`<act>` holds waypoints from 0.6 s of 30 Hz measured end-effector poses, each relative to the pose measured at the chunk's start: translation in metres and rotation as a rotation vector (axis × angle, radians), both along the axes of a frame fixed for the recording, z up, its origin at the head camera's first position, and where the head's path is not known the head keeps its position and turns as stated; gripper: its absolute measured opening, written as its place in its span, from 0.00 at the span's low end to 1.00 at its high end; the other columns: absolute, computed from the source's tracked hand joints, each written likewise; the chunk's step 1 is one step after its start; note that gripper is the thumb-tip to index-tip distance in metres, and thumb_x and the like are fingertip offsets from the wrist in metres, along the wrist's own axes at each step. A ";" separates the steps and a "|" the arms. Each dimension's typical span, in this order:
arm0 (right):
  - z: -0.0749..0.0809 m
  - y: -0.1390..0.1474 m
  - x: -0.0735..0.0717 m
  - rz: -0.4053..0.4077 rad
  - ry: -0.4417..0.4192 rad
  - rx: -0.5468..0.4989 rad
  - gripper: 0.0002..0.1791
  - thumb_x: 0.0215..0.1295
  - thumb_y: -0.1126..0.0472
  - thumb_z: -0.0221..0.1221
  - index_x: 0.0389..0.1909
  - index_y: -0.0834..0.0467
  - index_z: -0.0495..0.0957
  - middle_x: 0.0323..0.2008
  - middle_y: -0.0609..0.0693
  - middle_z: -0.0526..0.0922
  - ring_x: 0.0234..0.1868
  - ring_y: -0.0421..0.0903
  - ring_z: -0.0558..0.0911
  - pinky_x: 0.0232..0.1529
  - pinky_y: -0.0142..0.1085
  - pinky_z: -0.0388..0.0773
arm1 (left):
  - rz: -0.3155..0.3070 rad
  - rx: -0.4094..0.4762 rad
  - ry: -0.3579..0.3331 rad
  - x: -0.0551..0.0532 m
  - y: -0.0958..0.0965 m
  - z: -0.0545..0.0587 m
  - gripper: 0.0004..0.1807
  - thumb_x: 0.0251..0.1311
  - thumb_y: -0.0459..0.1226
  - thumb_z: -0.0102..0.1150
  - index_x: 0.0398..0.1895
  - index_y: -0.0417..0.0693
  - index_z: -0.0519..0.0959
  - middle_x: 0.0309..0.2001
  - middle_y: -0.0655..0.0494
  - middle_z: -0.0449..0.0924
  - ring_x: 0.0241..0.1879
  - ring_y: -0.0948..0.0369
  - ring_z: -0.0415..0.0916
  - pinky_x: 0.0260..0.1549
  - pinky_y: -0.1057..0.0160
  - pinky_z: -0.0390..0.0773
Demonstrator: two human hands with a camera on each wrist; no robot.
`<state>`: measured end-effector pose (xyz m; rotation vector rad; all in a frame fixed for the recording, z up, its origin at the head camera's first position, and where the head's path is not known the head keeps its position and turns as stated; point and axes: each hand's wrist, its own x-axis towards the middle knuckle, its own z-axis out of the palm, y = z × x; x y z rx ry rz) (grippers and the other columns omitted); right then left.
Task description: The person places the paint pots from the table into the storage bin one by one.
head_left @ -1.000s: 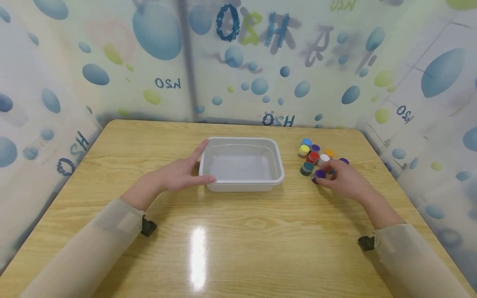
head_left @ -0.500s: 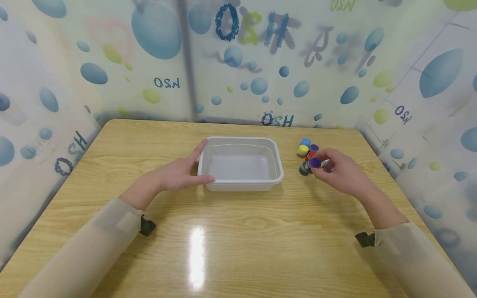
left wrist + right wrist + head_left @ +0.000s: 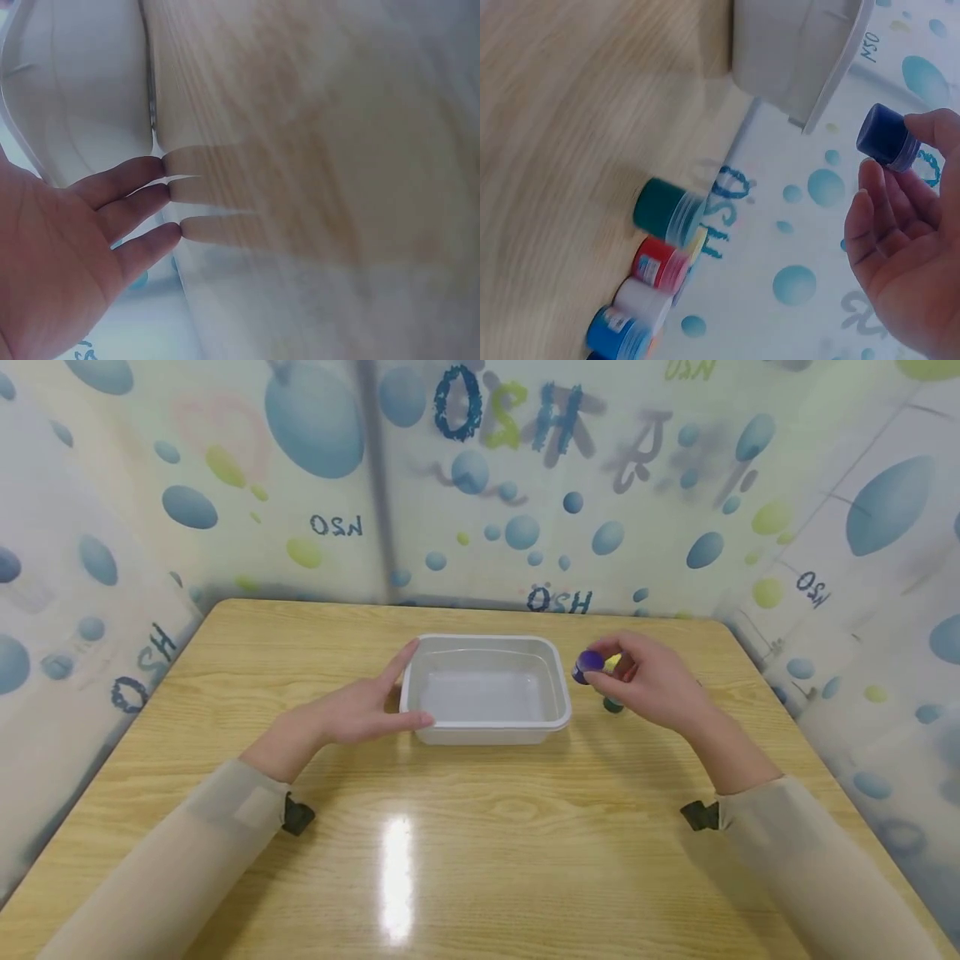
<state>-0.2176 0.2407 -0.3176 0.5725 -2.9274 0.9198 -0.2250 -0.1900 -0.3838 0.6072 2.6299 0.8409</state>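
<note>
On the tabletop (image 3: 525, 868) sits a pale tub (image 3: 483, 737), its left end framed by the left hand (image 3: 363, 710), fingers spread wide at the rim. The right hand (image 3: 652, 683) pinches a purple jar (image 3: 588, 667) aloft, just beside the tub's right end. This looks like the carrying step; the next move probably calls for clearing the rim, then lowering.

The wooden table (image 3: 525, 843) bears 1 pale tub (image 3: 487, 737) and several small jars (image 3: 660, 264).
</note>
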 end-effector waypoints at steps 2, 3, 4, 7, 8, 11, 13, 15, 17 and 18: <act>-0.001 -0.008 -0.004 0.019 0.003 -0.004 0.19 0.76 0.52 0.70 0.61 0.55 0.84 0.49 0.54 0.88 0.40 0.49 0.84 0.33 0.37 0.83 | 0.003 -0.002 0.000 0.000 0.000 0.000 0.67 0.70 0.69 0.63 0.91 0.67 0.24 0.73 0.31 0.77 0.63 0.44 0.83 0.70 0.35 0.76; -0.001 -0.011 -0.006 0.027 0.002 -0.005 0.18 0.76 0.52 0.70 0.60 0.55 0.84 0.50 0.54 0.88 0.40 0.50 0.84 0.33 0.38 0.83 | 0.004 -0.001 0.001 0.000 0.001 0.000 0.67 0.69 0.70 0.63 0.91 0.67 0.24 0.73 0.30 0.77 0.63 0.44 0.84 0.70 0.35 0.76; -0.002 -0.015 -0.008 0.035 -0.001 -0.007 0.18 0.75 0.51 0.70 0.60 0.54 0.85 0.51 0.54 0.88 0.41 0.49 0.84 0.33 0.38 0.83 | 0.005 -0.001 0.000 0.000 0.001 0.000 0.67 0.69 0.70 0.63 0.91 0.67 0.24 0.73 0.30 0.78 0.62 0.44 0.84 0.69 0.35 0.77; -0.005 -0.025 -0.014 0.054 -0.009 0.001 0.19 0.75 0.50 0.71 0.60 0.53 0.85 0.52 0.53 0.88 0.42 0.49 0.84 0.34 0.39 0.83 | 0.008 0.000 0.000 0.000 0.001 -0.001 0.67 0.69 0.70 0.63 0.91 0.69 0.24 0.72 0.29 0.78 0.61 0.45 0.84 0.69 0.35 0.77; -0.006 -0.029 -0.017 0.062 -0.014 0.009 0.19 0.75 0.50 0.71 0.60 0.53 0.85 0.52 0.52 0.87 0.42 0.49 0.84 0.35 0.40 0.83 | 0.007 0.000 0.000 0.000 0.001 -0.001 0.67 0.69 0.70 0.63 0.91 0.69 0.24 0.71 0.29 0.78 0.61 0.45 0.84 0.68 0.35 0.78; -0.008 -0.040 -0.022 0.091 -0.028 0.016 0.21 0.74 0.50 0.71 0.62 0.54 0.84 0.52 0.53 0.87 0.43 0.49 0.84 0.39 0.41 0.84 | 0.007 0.001 -0.001 0.000 0.001 -0.001 0.68 0.68 0.71 0.64 0.91 0.70 0.23 0.71 0.29 0.79 0.61 0.45 0.84 0.68 0.35 0.78; -0.009 -0.048 -0.027 0.114 -0.040 0.017 0.21 0.74 0.51 0.71 0.62 0.54 0.84 0.53 0.53 0.86 0.44 0.50 0.84 0.43 0.41 0.84 | 0.008 0.001 0.000 0.000 0.001 -0.001 0.68 0.68 0.71 0.63 0.91 0.70 0.23 0.71 0.29 0.78 0.61 0.45 0.84 0.68 0.35 0.78; -0.010 -0.057 -0.030 0.134 -0.055 0.014 0.22 0.73 0.51 0.72 0.62 0.54 0.84 0.53 0.54 0.86 0.45 0.50 0.84 0.45 0.42 0.84 | 0.010 -0.004 0.002 0.000 0.001 -0.001 0.68 0.68 0.71 0.63 0.91 0.70 0.23 0.71 0.28 0.78 0.61 0.45 0.84 0.68 0.35 0.78; -0.012 -0.066 -0.035 0.152 -0.067 0.015 0.21 0.73 0.51 0.73 0.61 0.53 0.84 0.52 0.53 0.86 0.45 0.51 0.84 0.45 0.42 0.83 | 0.010 -0.006 0.001 0.000 0.000 -0.001 0.68 0.68 0.71 0.63 0.91 0.69 0.23 0.71 0.28 0.78 0.62 0.44 0.84 0.69 0.35 0.78; -0.013 -0.070 -0.037 0.160 -0.067 0.020 0.20 0.73 0.51 0.73 0.60 0.53 0.84 0.51 0.53 0.86 0.44 0.50 0.83 0.45 0.41 0.83 | 0.009 -0.006 0.001 0.000 0.000 -0.001 0.68 0.68 0.71 0.63 0.91 0.69 0.23 0.72 0.28 0.78 0.62 0.44 0.84 0.69 0.35 0.78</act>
